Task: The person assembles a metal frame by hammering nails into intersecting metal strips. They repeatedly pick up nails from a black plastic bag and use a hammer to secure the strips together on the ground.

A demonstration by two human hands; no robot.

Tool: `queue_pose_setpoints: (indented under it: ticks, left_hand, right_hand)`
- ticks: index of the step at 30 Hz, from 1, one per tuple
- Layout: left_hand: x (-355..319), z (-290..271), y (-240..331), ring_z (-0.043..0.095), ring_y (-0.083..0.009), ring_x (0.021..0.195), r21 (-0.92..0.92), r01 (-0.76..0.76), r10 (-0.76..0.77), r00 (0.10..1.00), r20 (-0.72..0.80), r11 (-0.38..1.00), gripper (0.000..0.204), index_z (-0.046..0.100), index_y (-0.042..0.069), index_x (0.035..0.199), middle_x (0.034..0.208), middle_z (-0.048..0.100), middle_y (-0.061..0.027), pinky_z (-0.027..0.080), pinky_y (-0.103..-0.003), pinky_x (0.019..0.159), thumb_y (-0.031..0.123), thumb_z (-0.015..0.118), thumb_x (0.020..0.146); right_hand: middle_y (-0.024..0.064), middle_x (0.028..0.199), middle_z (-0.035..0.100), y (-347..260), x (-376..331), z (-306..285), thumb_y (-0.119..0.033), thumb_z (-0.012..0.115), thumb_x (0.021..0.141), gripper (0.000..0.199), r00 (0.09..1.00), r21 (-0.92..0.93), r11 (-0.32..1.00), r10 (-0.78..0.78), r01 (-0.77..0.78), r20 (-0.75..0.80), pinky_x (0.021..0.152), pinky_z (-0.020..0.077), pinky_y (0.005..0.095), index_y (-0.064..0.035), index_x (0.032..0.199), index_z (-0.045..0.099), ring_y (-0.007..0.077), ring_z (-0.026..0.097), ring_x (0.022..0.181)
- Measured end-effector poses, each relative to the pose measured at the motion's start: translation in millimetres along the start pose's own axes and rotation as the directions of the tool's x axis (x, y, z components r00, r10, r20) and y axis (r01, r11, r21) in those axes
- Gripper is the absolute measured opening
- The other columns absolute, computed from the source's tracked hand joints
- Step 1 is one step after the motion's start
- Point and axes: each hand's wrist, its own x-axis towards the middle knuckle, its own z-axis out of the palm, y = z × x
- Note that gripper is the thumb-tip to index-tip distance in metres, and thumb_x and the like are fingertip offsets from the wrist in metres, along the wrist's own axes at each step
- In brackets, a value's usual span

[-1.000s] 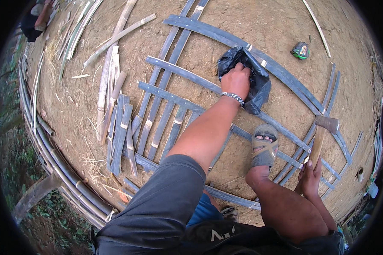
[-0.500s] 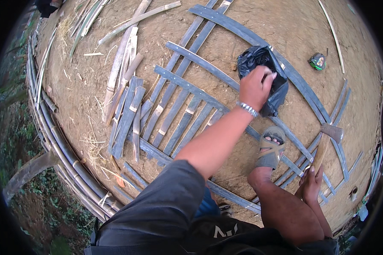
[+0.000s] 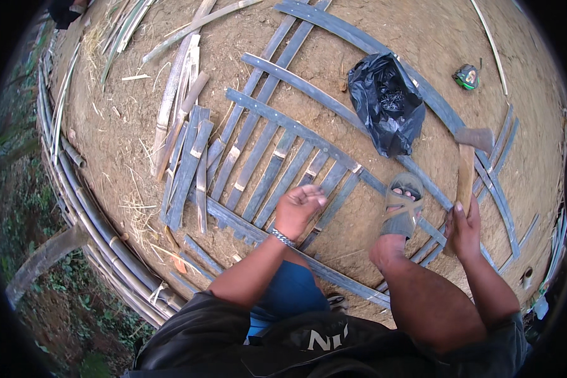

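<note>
Hands apart, the person has the right one (image 3: 465, 234) wrapped around the wooden handle of a hatchet (image 3: 465, 167), its head pointing away from the body. The left (image 3: 298, 209) is half curled above the slats of a bamboo frame (image 3: 296, 128); I can't tell whether its fingers pinch anything. That frame lies flat on the bare ground (image 3: 422, 31). A black plastic bag (image 3: 384, 135) sits gaping across its strips, thin dark pieces inside, near a sandalled foot (image 3: 404, 211). Farther out, a tape measure (image 3: 467, 77) rests beyond the hatchet, and loose strips (image 3: 187, 179) are heaped left of the slats.
</note>
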Motion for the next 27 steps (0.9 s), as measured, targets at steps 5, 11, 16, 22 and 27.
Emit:
queue_pose_setpoints:
  ticks: [5,11,16,22,27]
  left_hand:
    - [31.7,-12.3,19.6,0.072,-0.0128,0.095,0.358,-0.129,0.173,0.981,-0.093,0.925,0.016,0.074,-0.005,0.11,0.099,0.077,-0.0074,0.057,-0.026,0.084,0.002,0.073,0.096]
    - [70.9,3.4,33.1,0.069,-0.0162,0.089,0.569,-0.393,0.53,0.843,-0.09,0.722,0.014,0.076,-0.002,0.105,0.095,0.073,-0.0076,0.053,-0.029,0.08,0.005,0.077,0.092]
    - [100.1,4.2,47.0,0.067,-0.0271,0.091,0.729,-0.617,0.822,0.554,0.133,0.297,0.008,0.074,0.0,0.095,0.095,0.071,-0.0135,0.053,-0.037,0.083,0.004,0.078,0.089]
    - [109.2,-3.2,41.9,0.067,-0.0277,0.098,0.715,-0.668,0.804,0.531,0.266,0.204,0.011,0.074,0.009,0.091,0.099,0.075,-0.0063,0.044,-0.043,0.093,0.009,0.082,0.083]
    - [113.1,-1.4,30.5,0.069,-0.0264,0.107,0.79,-0.603,0.832,0.493,0.255,0.115,0.01,0.078,0.009,0.092,0.105,0.078,-0.0042,0.043,-0.043,0.1,0.007,0.081,0.083]
  right_hand:
    - [0.0043,0.083,0.055,-26.9,9.7,33.1,-0.02,0.051,0.111,0.045,0.996,0.0,1.0,0.014,-0.014,0.094,0.057,0.0469,0.0267,-0.0015,0.15,0.038,0.0108,0.053,0.065]
    - [0.0038,0.084,0.056,-34.3,-3.9,63.0,-0.019,0.053,0.11,0.047,0.963,0.061,0.996,-0.084,0.071,0.256,0.059,0.0458,0.0262,0.0001,0.15,0.038,0.0101,0.052,0.066]
    - [0.0044,0.087,0.06,-45.5,-19.5,66.5,-0.019,0.056,0.108,0.048,0.914,-0.121,0.987,-0.046,0.103,0.404,0.065,0.0498,0.0283,0.0029,0.148,0.042,0.0098,0.057,0.07]
    - [0.0048,0.087,0.061,-43.0,-18.6,68.3,-0.016,0.056,0.107,0.048,0.908,-0.162,0.987,0.054,0.016,0.415,0.068,0.051,0.0294,0.0027,0.149,0.042,0.01,0.058,0.071]
    - [0.0046,0.09,0.061,-45.7,-13.4,76.9,-0.014,0.054,0.108,0.048,0.907,-0.177,0.983,0.108,-0.037,0.406,0.067,0.0494,0.0275,0.0025,0.15,0.04,0.0086,0.056,0.072]
